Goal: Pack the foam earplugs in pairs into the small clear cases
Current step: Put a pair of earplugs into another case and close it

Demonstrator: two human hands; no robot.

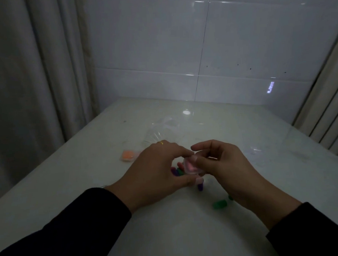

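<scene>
Both hands meet over the middle of the white table (74, 190). My left hand (156, 171) and my right hand (222, 164) together pinch a small clear case (191, 167) with pink earplugs inside. Loose purple and green earplugs (177, 171) lie under my left fingers. Another purple earplug (200, 187) sits just below the case. A green earplug (220, 204) lies near my right wrist. A closed case with orange earplugs (127, 155) rests to the left. The light is dim.
A crumpled clear plastic bag (160, 131) lies beyond my hands. Another clear case (255, 149) sits right of my right hand. A tiled wall backs the table, curtains hang at left, and a slatted panel stands at right.
</scene>
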